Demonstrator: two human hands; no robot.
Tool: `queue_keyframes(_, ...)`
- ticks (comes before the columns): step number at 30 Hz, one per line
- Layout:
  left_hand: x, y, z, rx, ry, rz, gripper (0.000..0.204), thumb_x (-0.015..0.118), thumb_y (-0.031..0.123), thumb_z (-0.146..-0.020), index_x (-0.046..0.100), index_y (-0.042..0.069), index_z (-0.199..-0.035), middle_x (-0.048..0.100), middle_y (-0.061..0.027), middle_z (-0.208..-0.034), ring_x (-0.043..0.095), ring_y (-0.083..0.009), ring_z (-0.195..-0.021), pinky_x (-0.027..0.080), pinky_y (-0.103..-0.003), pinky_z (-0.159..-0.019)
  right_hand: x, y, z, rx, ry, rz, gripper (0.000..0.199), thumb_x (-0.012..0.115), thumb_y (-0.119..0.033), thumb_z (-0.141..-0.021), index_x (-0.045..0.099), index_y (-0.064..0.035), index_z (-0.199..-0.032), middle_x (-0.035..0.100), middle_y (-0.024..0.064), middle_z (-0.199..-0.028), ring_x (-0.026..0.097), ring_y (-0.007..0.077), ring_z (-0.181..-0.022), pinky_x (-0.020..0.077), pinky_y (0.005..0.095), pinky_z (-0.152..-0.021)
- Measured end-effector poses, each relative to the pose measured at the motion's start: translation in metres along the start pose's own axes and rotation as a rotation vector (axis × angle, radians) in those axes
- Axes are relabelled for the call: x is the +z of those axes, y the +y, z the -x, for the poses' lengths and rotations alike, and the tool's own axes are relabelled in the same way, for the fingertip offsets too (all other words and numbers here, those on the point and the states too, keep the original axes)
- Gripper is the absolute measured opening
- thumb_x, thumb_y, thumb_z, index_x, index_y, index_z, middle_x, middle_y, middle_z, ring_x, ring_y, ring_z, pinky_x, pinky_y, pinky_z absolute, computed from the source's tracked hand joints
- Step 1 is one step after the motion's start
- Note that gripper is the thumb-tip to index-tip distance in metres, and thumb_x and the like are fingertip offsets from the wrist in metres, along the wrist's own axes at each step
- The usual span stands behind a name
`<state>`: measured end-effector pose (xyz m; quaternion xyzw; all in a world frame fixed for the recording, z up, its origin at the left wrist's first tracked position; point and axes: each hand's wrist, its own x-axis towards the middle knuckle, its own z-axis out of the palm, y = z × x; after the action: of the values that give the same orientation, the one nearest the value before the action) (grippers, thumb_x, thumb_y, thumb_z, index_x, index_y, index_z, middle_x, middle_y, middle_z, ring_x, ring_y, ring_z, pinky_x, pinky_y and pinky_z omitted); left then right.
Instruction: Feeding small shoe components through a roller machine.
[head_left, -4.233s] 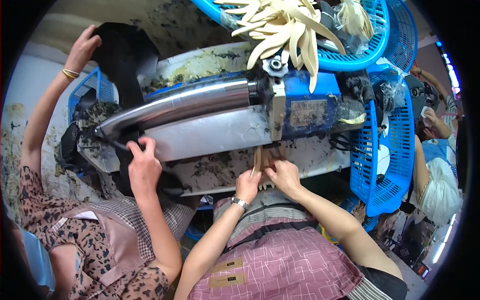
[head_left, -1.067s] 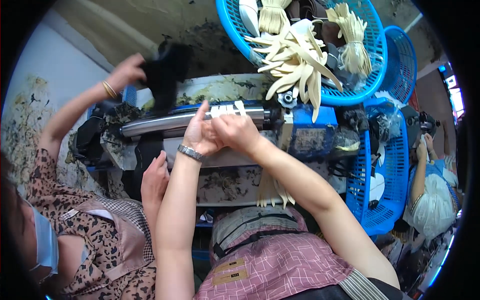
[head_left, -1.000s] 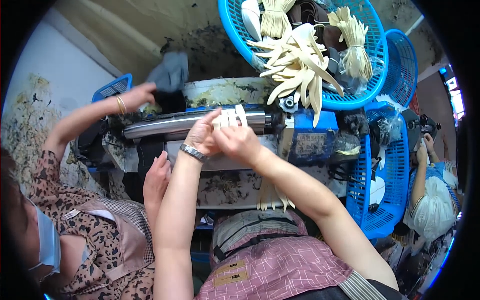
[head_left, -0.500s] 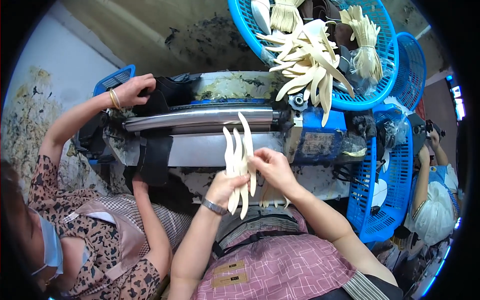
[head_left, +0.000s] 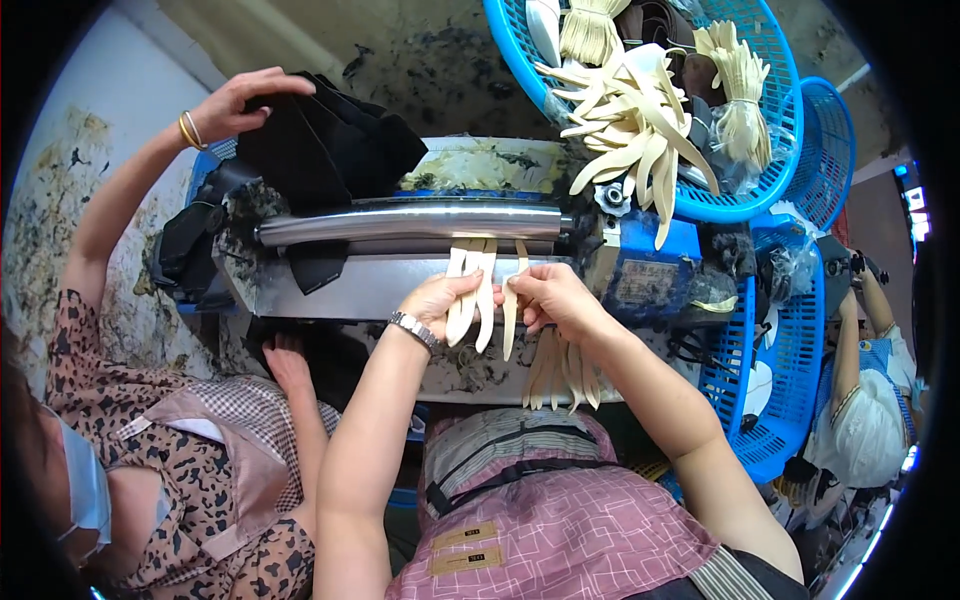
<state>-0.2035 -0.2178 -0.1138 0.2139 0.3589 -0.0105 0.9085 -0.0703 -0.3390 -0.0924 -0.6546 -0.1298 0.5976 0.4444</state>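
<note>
A big blue machine point(head_left: 640, 275) with a long shiny metal roller point(head_left: 410, 222) is seen across the middle. Pale cream flat strips point(head_left: 478, 290) are held just under the roller. The left hand point(head_left: 438, 300) and right hand point(head_left: 545, 295) fingers are closed on the strips.

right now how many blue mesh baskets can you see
3: a big blue basket of cream strips top right, a second behind its right edge, a third at right; more may be hidden.
</note>
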Motion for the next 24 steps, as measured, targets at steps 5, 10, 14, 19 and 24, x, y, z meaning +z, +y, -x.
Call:
queue_keyframes(5, -0.001, -0.01, 0.02, -0.01, 0.096, -0.173, 0.032, 0.045, 0.024, -0.088, 0.049, -0.003, -0.104, 0.06, -0.015, -0.091, 0.061, -0.0217, -0.082, 0.052, -0.031, -0.068, 0.002, 0.01, 0.004, -0.202, 0.093, 0.396, 0.02, 0.053, -0.019, -0.08, 0.057, -0.0004, -0.073, 0.053, 0.0013, -0.06, 0.047, 0.0054, -0.048, 0.0394, 0.02, -0.043)
queue_keyframes(10, 0.006, -0.031, 0.011, 0.138, 0.106, -0.11, 0.022, 0.056, 0.019, -0.081, 0.054, 0.002, -0.096, 0.061, -0.0074, -0.083, 0.061, -0.0169, -0.071, 0.051, -0.027, -0.062, 0.01, -0.017, -0.005, -0.571, 0.299, 0.838, 0.026, 0.055, -0.025, -0.077, 0.059, 0.0003, -0.075, 0.058, 0.0097, -0.064, 0.057, 0.019, -0.059, 0.0447, 0.0323, -0.055)
queue_keyframes(14, 0.012, -0.036, 0.002, 0.195, 0.254, -0.307, 0.015, 0.058, 0.012, -0.079, 0.055, 0.002, -0.09, 0.06, -0.0053, -0.071, 0.058, -0.0119, -0.058, 0.049, -0.021, -0.051, 0.023, -0.081, -0.068, -0.52, 0.621, 1.209, 0.041, 0.05, -0.04, -0.079, 0.059, -0.0018, -0.09, 0.06, 0.0154, -0.096, 0.057, 0.0275, -0.088, 0.0449, 0.0389, -0.073)
queue_keyframes(19, 0.022, -0.044, 0.016, 0.306, 0.364, -0.361, 0.013, 0.055, 0.01, -0.08, 0.055, -0.001, -0.087, 0.059, -0.0051, -0.067, 0.056, -0.0093, -0.056, 0.045, -0.02, -0.049, 0.04, -0.105, -0.173, 0.19, 0.01, 1.166, 0.048, 0.052, -0.048, -0.075, 0.061, -0.0097, -0.101, 0.061, 0.0103, -0.098, 0.057, 0.0214, -0.094, 0.0437, 0.0366, -0.08)
queue_keyframes(24, 0.009, -0.105, 0.024, 0.73, 0.439, -0.363, 0.015, 0.053, 0.013, -0.082, 0.056, -0.001, -0.086, 0.06, -0.004, -0.067, 0.055, -0.0072, -0.058, 0.044, -0.019, -0.055, 0.029, -0.103, -0.18, -0.148, 0.228, 1.386, 0.027, 0.054, -0.023, -0.071, 0.063, -0.0109, -0.093, 0.062, 0.0114, -0.092, 0.059, 0.0245, -0.089, 0.0469, 0.0364, -0.074)
